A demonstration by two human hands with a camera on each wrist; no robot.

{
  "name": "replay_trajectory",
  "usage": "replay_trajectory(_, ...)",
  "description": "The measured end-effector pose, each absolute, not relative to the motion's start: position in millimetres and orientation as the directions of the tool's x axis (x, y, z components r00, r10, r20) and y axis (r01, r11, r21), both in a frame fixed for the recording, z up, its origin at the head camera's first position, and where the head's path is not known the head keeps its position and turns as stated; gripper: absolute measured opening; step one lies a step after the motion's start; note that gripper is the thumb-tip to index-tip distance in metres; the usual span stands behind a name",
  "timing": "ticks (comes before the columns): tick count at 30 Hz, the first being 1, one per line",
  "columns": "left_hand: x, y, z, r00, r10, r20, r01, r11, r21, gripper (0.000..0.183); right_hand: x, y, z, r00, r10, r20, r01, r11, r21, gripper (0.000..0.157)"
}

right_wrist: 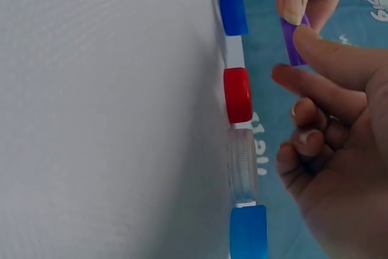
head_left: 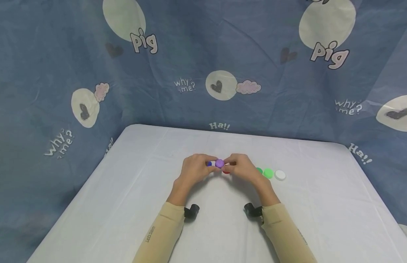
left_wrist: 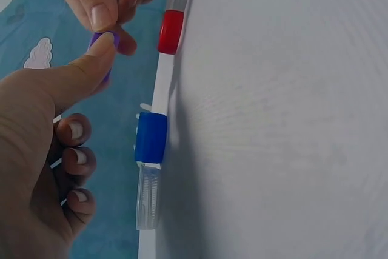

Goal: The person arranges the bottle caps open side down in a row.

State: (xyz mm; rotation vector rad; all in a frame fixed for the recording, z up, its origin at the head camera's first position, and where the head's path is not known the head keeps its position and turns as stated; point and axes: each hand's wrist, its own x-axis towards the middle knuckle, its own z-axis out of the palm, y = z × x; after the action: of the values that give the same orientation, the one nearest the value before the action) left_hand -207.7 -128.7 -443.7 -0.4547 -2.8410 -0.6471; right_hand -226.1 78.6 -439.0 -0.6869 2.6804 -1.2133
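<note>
Over the white table, both hands meet at a small purple bottle cap (head_left: 219, 163). My left hand (head_left: 195, 168) pinches it between thumb and forefinger from the left. From the right side, my right hand (head_left: 243, 167) grips the same cap with thumb and forefinger, its other fingers curled in as the right wrist view shows. Close below the hands lie a blue cap (left_wrist: 151, 137) and a red cap (right_wrist: 237, 95). A clear cap (left_wrist: 148, 198) sits beside the blue one, while another clear cap (right_wrist: 242, 165) is beside the red.
The caps form a row on the white table (head_left: 141, 175). It runs on rightward with a light blue cap (right_wrist: 248, 232), a green cap (head_left: 259, 170) partly behind the right hand, a light green cap (head_left: 268, 173) and a white cap (head_left: 280, 175). A patterned blue cloth (head_left: 190, 109) hangs behind.
</note>
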Motion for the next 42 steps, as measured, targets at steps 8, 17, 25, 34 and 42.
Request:
replay_trajectory(8,-209,-129,-447,-0.944,0.237,0.231,0.311,0.870,0.381,0.035,-227,77,-442,-0.893,-0.426,0.146,-0.401,0.605,-0.688,0.021)
replay_trajectory(17,-210,-127,-448,-0.947,0.213,0.241,0.291,0.887,0.359,0.032,-226,72,-440,-0.894,-0.426,0.138,-0.414,0.671,-0.615,0.020)
replay_trajectory(25,-211,-125,-450,-0.951,0.188,0.245,0.262,0.911,0.318,0.032,-223,65,-438,-0.887,-0.432,0.163,-0.450,0.732,-0.511,0.017)
replay_trajectory(34,-212,-121,-452,-0.968,0.171,0.182,0.223,0.923,0.315,0.034,-224,63,-441,-0.883,-0.445,0.151,-0.463,0.767,-0.444,0.015)
replay_trajectory(42,-211,-120,-454,-0.965,0.177,0.191,0.229,0.928,0.295,0.031,-224,63,-445,-0.882,-0.448,0.147,-0.466,0.782,-0.414,0.016)
